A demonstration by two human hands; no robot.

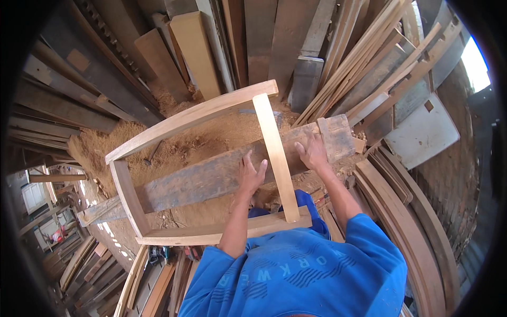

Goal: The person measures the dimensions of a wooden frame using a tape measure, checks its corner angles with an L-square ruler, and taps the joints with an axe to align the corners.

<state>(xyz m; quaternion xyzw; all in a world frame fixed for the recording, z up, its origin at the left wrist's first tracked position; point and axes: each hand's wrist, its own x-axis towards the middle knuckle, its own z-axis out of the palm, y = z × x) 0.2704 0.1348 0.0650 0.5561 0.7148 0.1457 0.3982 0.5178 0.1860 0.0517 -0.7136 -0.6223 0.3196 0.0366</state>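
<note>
A pale wooden frame lies across a dark, worn bench plank (195, 182). It has a curved far rail (190, 113), a near rail (227, 231), a left end piece (128, 193) and a light crosspiece (277, 158) toward the right. My left hand (250, 173) is inside the frame, over the plank, just left of the crosspiece, with fingers and thumb apart. My right hand (313, 153) is right of the crosspiece, palm down at the plank, fingers spread. Beside it a thin wooden strip (323, 138) crosses the plank's right end. Neither hand holds anything.
Sawdust (95, 153) covers the ground. A dark slim tool (153, 152) lies on it beyond the plank. Boards (198, 53) lean along the far side. Curved timbers (401, 227) are stacked to my right, with a pale panel (425, 129) behind. More offcuts (97, 264) lie at left.
</note>
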